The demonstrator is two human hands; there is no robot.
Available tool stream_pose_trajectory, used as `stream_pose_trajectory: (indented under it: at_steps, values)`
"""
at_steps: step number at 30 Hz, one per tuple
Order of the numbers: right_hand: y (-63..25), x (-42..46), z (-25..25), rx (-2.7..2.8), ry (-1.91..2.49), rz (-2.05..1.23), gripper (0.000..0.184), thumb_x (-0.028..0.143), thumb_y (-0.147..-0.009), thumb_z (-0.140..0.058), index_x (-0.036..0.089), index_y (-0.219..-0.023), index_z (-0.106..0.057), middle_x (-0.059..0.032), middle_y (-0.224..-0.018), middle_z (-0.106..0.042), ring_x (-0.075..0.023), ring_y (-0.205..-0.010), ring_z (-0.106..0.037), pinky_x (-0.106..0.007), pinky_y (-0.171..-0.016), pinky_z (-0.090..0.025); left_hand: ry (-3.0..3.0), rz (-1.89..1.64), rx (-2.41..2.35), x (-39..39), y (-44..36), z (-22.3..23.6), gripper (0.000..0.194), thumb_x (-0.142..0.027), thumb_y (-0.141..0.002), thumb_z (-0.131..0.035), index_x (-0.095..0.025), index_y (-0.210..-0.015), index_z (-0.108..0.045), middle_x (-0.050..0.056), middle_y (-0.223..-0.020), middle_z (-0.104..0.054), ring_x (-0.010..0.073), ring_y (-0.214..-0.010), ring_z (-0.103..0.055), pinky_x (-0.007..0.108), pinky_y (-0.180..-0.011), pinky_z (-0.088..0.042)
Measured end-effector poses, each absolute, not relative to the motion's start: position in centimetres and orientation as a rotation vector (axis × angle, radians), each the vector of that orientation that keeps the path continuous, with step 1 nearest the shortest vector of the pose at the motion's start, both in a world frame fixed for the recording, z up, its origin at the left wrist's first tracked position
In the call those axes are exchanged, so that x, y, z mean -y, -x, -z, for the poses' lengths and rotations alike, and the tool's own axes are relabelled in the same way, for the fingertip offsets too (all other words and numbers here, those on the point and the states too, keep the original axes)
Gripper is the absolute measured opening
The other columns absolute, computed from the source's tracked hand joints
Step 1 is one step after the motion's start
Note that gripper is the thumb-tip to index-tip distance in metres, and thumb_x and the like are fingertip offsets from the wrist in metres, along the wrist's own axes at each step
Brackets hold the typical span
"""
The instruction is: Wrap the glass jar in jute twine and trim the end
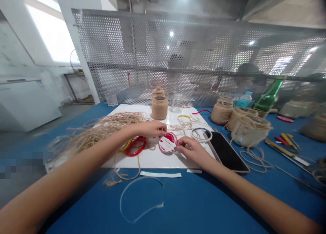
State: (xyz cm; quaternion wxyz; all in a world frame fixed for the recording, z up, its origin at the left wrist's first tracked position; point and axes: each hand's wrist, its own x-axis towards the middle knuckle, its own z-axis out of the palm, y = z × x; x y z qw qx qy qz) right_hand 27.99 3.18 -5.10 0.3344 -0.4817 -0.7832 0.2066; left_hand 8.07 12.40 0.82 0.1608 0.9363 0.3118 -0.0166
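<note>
A flat, round red-and-white roll of tape [168,144] with printed lettering is held over the white board [152,162]. My left hand [154,129] grips its upper left edge with curled fingers, and my right hand [193,149] pinches the right edge between thumb and fingers. Just left of the roll lie a red ring [136,154] and a yellow ring partly behind it. A white ring [201,140] rests beyond my right hand. Loose twine [102,132] heaps up behind my left forearm.
Twine-wrapped jars [159,110] stand at the back, beside a clear glass jar [177,103]. To the right are a phone [228,152], more wrapped jars [251,130], a green bottle [271,94] and cutters [287,152]. White strips [160,175] and a clear curved strip [122,201] lie in front.
</note>
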Motion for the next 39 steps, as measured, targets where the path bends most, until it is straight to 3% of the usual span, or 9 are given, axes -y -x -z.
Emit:
stream_pose_trajectory:
  at_steps: [5,11,16,24,29,33,36,39]
  values:
    - [-27.9,-2.9,5.0,2.104,1.253,-0.485,0.005,0.018,-0.077,-0.049,0.02,-0.08,-0.053,-0.0001,-0.077,-0.058,-0.0145,-0.074,-0.053,-0.028,-0.07,-0.038,-2.668,0.038,-0.915,-12.2,-8.2,-0.7,0.022,-0.03,-0.082,-0.039,-0.017,-0.088,-0.055,0.001,-0.079,-0.059,0.0124,-0.069,-0.052,0.02,-0.059,-0.035]
    - [-27.8,-2.4,5.0,2.202,1.321,-0.326,0.013,0.022,-0.075,-0.054,0.019,-0.085,-0.048,-0.0004,-0.081,-0.055,-0.0166,-0.077,-0.049,-0.034,-0.075,-0.029,-2.652,0.048,-0.925,-12.1,-8.2,-0.9,0.023,-0.03,-0.083,-0.039,-0.017,-0.09,-0.056,0.002,-0.081,-0.061,0.0117,-0.067,-0.053,0.02,-0.059,-0.036]
    - [-28.1,-2.7,5.5,2.325,1.339,-0.21,0.004,0.021,-0.079,-0.05,0.02,-0.081,-0.054,0.0004,-0.079,-0.059,-0.0169,-0.08,-0.05,-0.032,-0.072,-0.024,-2.544,0.096,-0.875,-12.5,-7.4,-1.2,0.025,-0.036,-0.084,-0.038,-0.019,-0.098,-0.052,0.001,-0.081,-0.063,0.0097,-0.059,-0.054,0.019,-0.053,-0.038]
    - [-29.6,-3.1,4.1,2.292,1.456,0.15,0.018,0.017,-0.082,-0.045,0.021,-0.08,-0.063,-0.0011,-0.076,-0.065,-0.0179,-0.079,-0.051,-0.034,-0.072,-0.021,-2.638,0.137,-0.915,-12.7,-7.1,-1.5,0.023,-0.035,-0.083,-0.04,-0.019,-0.089,-0.055,0.002,-0.082,-0.064,0.0113,-0.067,-0.054,0.02,-0.058,-0.038]
    - [-31.4,-3.5,2.7,2.117,1.562,0.525,0.03,0.014,-0.083,-0.039,0.016,-0.103,-0.061,-0.0095,-0.086,-0.065,-0.0239,-0.086,-0.049,-0.044,-0.081,-0.016,-2.702,0.204,-0.999,-12.5,-7.0,-1.7,0.023,-0.033,-0.081,-0.038,-0.019,-0.086,-0.055,0.002,-0.081,-0.063,0.0121,-0.068,-0.054,0.021,-0.056,-0.036]
    - [-31.9,-3.6,2.5,2.012,1.58,0.961,0.044,0.008,-0.082,-0.036,0.016,-0.124,-0.046,-0.0066,-0.077,-0.065,-0.0225,-0.081,-0.049,-0.045,-0.081,-0.015,-2.723,0.261,-1.105,-12.1,-7.1,-1.6,0.026,-0.033,-0.078,-0.038,-0.018,-0.085,-0.058,0.004,-0.082,-0.063,0.0134,-0.065,-0.052,0.022,-0.054,-0.034]
    - [-32.2,-3.8,2.6,1.988,1.601,1.04,0.04,0.007,-0.083,-0.035,0.014,-0.12,-0.049,-0.0055,-0.068,-0.063,-0.0218,-0.078,-0.048,-0.045,-0.08,-0.014,-2.713,0.307,-1.095,-12.0,-7.4,-1.3,0.026,-0.032,-0.076,-0.039,-0.017,-0.08,-0.061,0.004,-0.077,-0.064,0.0133,-0.061,-0.051,0.023,-0.053,-0.035]
    - [-32.7,-4.2,2.6,1.989,1.635,0.966,0.029,0.01,-0.083,-0.034,0.014,-0.096,-0.059,-0.0066,-0.062,-0.061,-0.0224,-0.076,-0.048,-0.045,-0.077,-0.015,-2.672,0.386,-1.051,-11.8,-7.6,-1.2,0.027,-0.035,-0.076,-0.041,-0.017,-0.075,-0.061,0.004,-0.073,-0.064,0.0121,-0.057,-0.051,0.022,-0.052,-0.035]
